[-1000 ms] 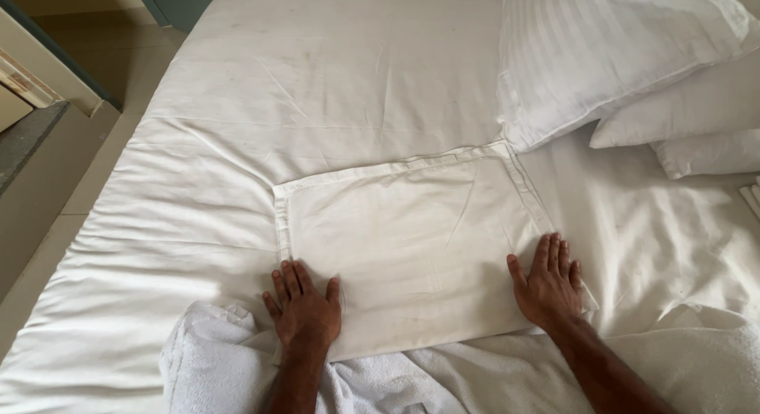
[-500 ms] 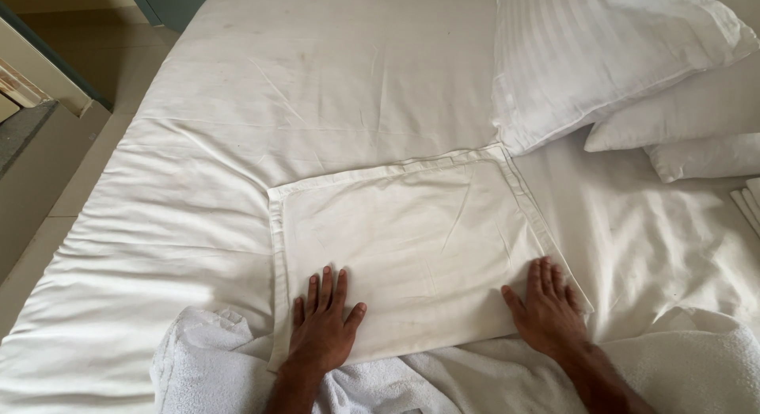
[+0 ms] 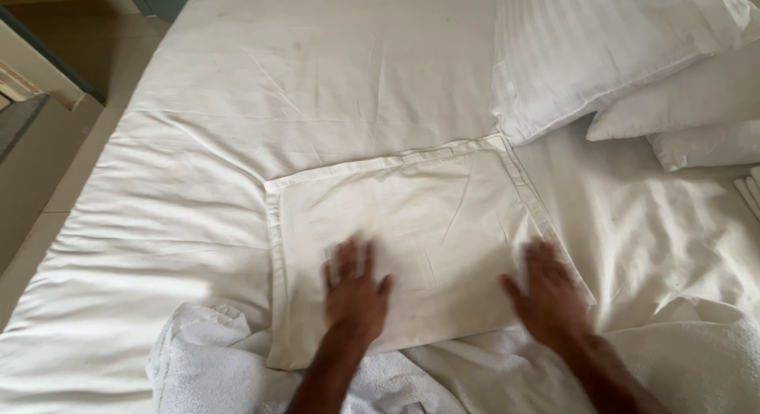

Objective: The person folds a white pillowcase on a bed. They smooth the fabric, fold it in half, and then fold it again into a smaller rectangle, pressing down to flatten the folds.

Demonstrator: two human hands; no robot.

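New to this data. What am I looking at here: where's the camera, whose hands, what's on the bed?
There is no machine here: a person works with two bare hands, and the one camera sits on their head, looking down. So the view is what they see, and left and right are their own.

The left hand and the right hand both lie flat, fingers spread, on a flat white pillowcase laid on a bed with a white sheet. Both hands are blurred by motion. Nothing is gripped; the palms only press on the cloth.

Around it: a crumpled white towel at the near edge, stacked white pillows at the top right, and a strip of floor on the left.
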